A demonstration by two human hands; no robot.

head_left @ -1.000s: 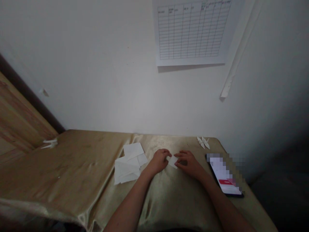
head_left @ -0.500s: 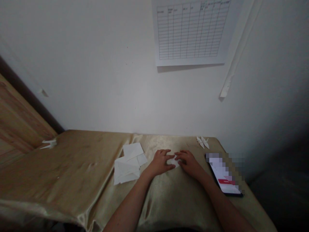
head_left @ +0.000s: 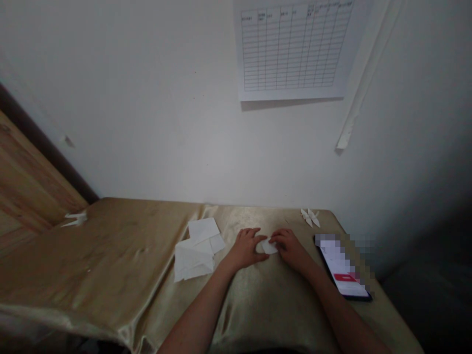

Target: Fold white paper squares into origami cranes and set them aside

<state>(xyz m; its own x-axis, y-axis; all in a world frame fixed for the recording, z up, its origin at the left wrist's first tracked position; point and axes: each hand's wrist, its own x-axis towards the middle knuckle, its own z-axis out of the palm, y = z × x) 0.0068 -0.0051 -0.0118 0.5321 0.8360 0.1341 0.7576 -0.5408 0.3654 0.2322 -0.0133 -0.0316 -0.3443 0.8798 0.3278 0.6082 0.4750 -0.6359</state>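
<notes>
A small folded white paper piece (head_left: pixel 268 247) lies on the gold cloth-covered table (head_left: pixel 121 246), between my two hands. My left hand (head_left: pixel 245 248) rests on its left side with the fingers stretched out over it. My right hand (head_left: pixel 289 247) presses on its right side with the fingertips bent down onto the paper. Most of the paper is hidden under the fingers.
A loose pile of white paper sheets (head_left: pixel 197 248) lies left of my hands. A phone (head_left: pixel 342 268) with a lit screen lies at the right. Two folded paper shapes (head_left: pixel 310 216) sit near the wall, another (head_left: pixel 75 219) at the far left. A lined chart (head_left: pixel 295 46) hangs on the wall.
A second ago the paper was held slightly raised between both hands. It now lies flat on the cloth with both hands pressing on it.
</notes>
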